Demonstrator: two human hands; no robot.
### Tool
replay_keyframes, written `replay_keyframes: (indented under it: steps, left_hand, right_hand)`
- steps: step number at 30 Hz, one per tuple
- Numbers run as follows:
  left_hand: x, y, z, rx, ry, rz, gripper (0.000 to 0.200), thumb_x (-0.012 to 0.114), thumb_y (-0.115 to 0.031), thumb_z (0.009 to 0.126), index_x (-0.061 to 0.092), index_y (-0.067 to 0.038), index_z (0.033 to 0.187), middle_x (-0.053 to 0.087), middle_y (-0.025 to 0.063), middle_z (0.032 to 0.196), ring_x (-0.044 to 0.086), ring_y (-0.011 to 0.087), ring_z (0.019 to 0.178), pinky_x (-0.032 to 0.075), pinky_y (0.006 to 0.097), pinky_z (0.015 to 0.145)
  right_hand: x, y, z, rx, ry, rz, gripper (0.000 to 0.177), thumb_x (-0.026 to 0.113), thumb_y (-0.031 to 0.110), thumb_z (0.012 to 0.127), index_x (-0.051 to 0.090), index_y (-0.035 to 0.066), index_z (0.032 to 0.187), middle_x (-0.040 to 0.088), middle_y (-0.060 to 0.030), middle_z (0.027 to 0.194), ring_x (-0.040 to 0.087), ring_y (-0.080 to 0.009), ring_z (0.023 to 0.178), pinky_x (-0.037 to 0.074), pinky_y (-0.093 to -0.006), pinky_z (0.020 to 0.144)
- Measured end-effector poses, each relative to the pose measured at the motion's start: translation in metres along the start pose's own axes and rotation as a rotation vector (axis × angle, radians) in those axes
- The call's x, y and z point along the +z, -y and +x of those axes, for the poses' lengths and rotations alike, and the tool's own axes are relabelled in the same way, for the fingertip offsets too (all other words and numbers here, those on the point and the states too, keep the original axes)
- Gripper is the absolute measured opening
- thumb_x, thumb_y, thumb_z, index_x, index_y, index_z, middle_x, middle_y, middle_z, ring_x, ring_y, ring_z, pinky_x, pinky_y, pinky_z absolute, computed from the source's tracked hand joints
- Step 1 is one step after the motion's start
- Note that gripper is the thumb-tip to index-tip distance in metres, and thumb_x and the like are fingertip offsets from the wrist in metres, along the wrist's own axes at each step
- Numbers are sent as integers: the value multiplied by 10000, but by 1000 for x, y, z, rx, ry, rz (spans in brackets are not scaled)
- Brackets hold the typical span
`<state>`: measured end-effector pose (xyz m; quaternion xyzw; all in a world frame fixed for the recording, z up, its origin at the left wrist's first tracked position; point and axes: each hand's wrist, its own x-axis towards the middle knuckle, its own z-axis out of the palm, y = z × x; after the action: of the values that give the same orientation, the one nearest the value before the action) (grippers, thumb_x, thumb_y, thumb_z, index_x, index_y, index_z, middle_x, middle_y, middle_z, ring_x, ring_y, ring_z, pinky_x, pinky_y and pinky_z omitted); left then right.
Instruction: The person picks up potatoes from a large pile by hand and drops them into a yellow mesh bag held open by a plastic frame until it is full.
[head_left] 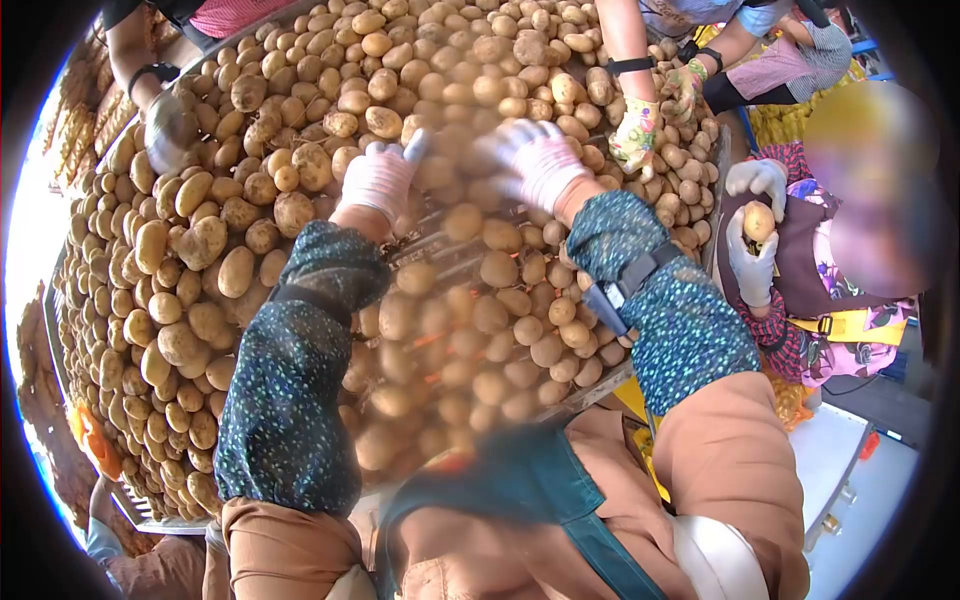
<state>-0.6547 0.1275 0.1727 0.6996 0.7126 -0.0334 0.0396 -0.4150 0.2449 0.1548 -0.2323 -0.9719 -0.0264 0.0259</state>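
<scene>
My left hand (pixel 380 182), in a white-and-pink work glove, rests among the potatoes (pixel 235 272) with its thumb stretched out to the side. Its fingers look apart, and I see nothing held in it. My right hand (pixel 535 165), gloved the same way, lies over the potatoes across a small gap, its fingers spread and partly smeared by motion. Between and below my hands, bars of a slatted surface (pixel 440 250) show through the potatoes. Dark blue speckled sleeve covers (pixel 290 385) wrap both my forearms.
Potatoes spread over a wide sorting table with a metal edge (pixel 590 392). At the upper right, a co-worker's flowered gloves (pixel 635 138) touch potatoes. On the right, another person's gloved hand (pixel 750 262) holds a potato (pixel 758 221). A blurred gloved hand (pixel 170 130) works at the upper left.
</scene>
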Motion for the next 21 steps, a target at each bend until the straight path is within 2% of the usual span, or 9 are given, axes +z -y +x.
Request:
replay_keyframes:
  steps: [3,6,7,9,12,15,17,20,21]
  left_hand:
    - [7,11,-7,-30,-188,-317,384,670,-59,857,599,-93,1233,698,152,971,670,318,916,535,369,796]
    - [23,41,-31,-194,-339,-885,164,665,-42,906,693,-33,1067,722,125,948,672,210,834,523,313,776]
    - [36,48,-35,-214,-358,-867,220,669,-74,889,695,-84,1107,703,132,867,645,260,714,520,335,671]
    - [-38,48,-92,-674,-204,-1647,241,653,-44,904,672,-38,1144,695,81,865,599,143,669,467,253,582]
    - [-53,65,-161,-674,-317,-1647,246,628,-14,917,636,-19,1163,671,50,915,577,97,693,472,211,588]
    - [-61,56,-218,-780,-465,-1793,250,632,-19,924,627,-21,1173,677,94,926,608,132,674,500,226,564]
    - [-48,52,-250,-840,-482,-1867,244,645,-43,931,634,-34,1175,696,119,947,640,151,685,512,232,548]
    - [-49,15,-271,-874,-533,-2010,248,648,-37,927,634,-36,1174,705,116,944,632,148,683,507,232,551]
    - [-47,6,-276,-890,-533,-2046,253,646,-33,929,629,-37,1181,706,115,948,630,149,681,505,234,548]
  right_hand:
    - [-15,-18,12,294,295,1,605,603,491,897,485,195,1411,480,-64,1403,452,-296,1300,379,-478,1060]
    - [11,-18,10,450,-135,-47,543,631,395,904,528,143,1373,554,-122,1322,514,-340,1226,403,-494,1038]
    - [17,-16,14,355,-219,27,507,633,360,901,551,121,1340,571,-137,1296,521,-354,1210,410,-486,1031]
    - [22,-4,22,168,-379,179,437,636,290,894,596,78,1274,604,-166,1242,534,-381,1179,424,-470,1019]
    - [-4,77,40,-187,-308,892,209,616,162,883,675,53,1051,695,-163,966,670,-338,930,536,-432,861]
    - [-22,134,57,18,22,630,402,584,294,930,578,109,1287,674,-160,1089,664,-340,971,534,-431,875]
    - [8,160,71,30,-170,534,357,588,320,932,624,96,1208,676,-154,1079,655,-346,979,525,-432,878]
    - [29,167,98,-3,289,376,363,621,311,919,651,61,1181,687,-150,1042,647,-349,989,516,-427,887]
    - [30,168,88,-53,217,539,368,632,306,915,655,52,1181,690,-151,1028,653,-346,969,520,-426,873]
